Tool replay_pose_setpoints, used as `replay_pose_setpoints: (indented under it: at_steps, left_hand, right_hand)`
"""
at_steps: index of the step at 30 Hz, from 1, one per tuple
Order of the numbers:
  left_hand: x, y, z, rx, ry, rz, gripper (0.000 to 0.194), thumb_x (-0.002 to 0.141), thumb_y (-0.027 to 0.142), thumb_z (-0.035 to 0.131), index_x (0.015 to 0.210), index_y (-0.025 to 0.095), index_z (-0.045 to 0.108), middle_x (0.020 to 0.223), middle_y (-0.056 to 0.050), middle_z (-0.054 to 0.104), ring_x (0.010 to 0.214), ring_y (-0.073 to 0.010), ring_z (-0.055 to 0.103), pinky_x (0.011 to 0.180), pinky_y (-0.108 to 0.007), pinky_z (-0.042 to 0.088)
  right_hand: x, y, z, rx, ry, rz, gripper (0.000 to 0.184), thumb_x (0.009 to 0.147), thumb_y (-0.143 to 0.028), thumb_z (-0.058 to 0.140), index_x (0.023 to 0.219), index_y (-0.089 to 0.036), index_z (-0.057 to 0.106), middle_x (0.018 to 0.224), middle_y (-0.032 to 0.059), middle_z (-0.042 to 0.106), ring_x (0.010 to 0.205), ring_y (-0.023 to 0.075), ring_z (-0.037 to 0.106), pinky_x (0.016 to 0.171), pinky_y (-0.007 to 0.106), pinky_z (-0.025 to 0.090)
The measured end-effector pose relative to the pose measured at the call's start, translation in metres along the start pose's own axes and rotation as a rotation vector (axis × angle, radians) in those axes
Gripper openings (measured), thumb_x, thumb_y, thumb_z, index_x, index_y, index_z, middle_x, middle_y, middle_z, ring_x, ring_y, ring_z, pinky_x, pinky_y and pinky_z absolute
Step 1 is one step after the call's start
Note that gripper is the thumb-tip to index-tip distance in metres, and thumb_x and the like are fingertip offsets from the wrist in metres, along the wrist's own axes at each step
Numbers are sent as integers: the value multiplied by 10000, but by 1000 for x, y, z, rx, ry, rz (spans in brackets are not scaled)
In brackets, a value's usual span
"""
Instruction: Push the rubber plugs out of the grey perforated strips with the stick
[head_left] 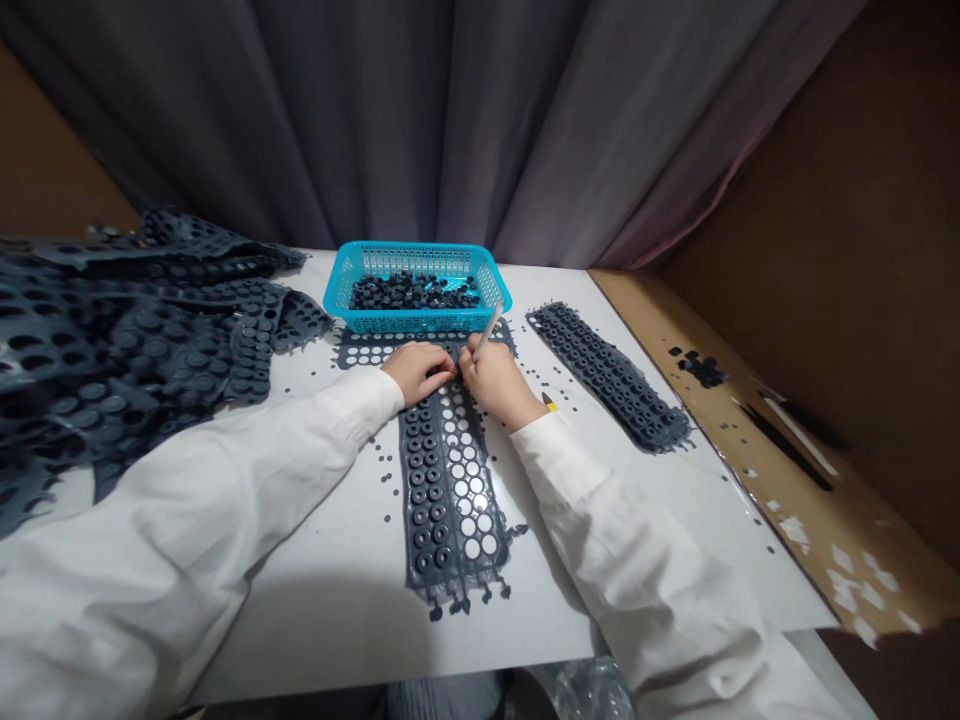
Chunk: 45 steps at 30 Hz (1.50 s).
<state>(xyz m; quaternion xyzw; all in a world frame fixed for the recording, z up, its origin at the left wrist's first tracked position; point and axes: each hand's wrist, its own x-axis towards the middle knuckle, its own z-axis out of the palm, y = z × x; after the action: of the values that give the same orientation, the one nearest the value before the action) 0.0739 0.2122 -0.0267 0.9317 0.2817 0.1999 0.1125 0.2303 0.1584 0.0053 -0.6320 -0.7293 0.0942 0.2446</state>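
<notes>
A dark grey rubber sheet (425,478) of moulded ring parts lies lengthwise in front of me, with ring-topped parts on its left half and open round holes showing white on its right. My left hand (420,372) is over its upper part, fingers bent and thumb close to the fingertips; whatever lies between them is too small to make out. My right hand (501,384) grips a slim white pen-like tool (489,330) that leans up and right. Its working tip is hidden by the fingers. Both hands' fingertips nearly meet at the sheet.
Behind the hands a blue basket (417,320) holds many small dark parts. Another rubber sheet (607,375) lies on the right. Punched-out sheets (97,350) are heaped at left. Dark bits (701,368) and a black tool (787,445) lie on the brown board (757,450).
</notes>
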Motion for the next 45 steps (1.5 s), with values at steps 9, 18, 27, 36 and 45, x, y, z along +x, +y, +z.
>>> replay_pose_setpoints:
  at_steps: [9, 18, 27, 36, 45]
  left_hand:
    - [0, 2, -1, 52, -29, 10, 140, 820, 265, 510, 807, 171, 613, 771, -38, 638, 788, -191, 579, 704, -294, 405]
    - [15, 10, -20, 202, -234, 84, 137, 770, 320, 571, 825, 206, 625, 898, -17, 655, 863, -196, 601, 701, -278, 408]
    - [24, 18, -27, 188, -296, -38, 119, 687, 307, 613, 742, 202, 617, 800, 9, 660, 708, -168, 593, 539, -255, 346]
    - [15, 9, -16, 145, -198, 67, 168, 765, 322, 543, 796, 183, 633, 866, -27, 648, 823, -192, 605, 673, -268, 416]
    - [9, 6, -11, 163, -140, 120, 139, 791, 273, 528, 822, 203, 645, 870, -16, 654, 854, -183, 594, 751, -282, 410]
  right_hand:
    - [1, -1, -2, 24, -20, 8, 210, 870, -213, 381, 803, -155, 571, 646, 63, 614, 582, 159, 516, 568, 240, 331]
    - [0, -1, -2, 26, -6, -14, 213, 868, -226, 386, 778, -163, 568, 678, 70, 626, 618, 177, 540, 580, 250, 343]
    - [1, 1, -4, 51, 11, -8, 213, 858, -216, 399, 747, -166, 573, 651, 51, 615, 589, 160, 522, 552, 242, 320]
    - [-1, -4, -6, -76, -19, -8, 226, 878, -234, 381, 864, -148, 590, 722, 99, 650, 643, 192, 563, 577, 267, 320]
    - [2, 1, -8, -96, -86, -8, 236, 866, -212, 390, 770, -140, 593, 712, 87, 646, 654, 174, 553, 597, 256, 322]
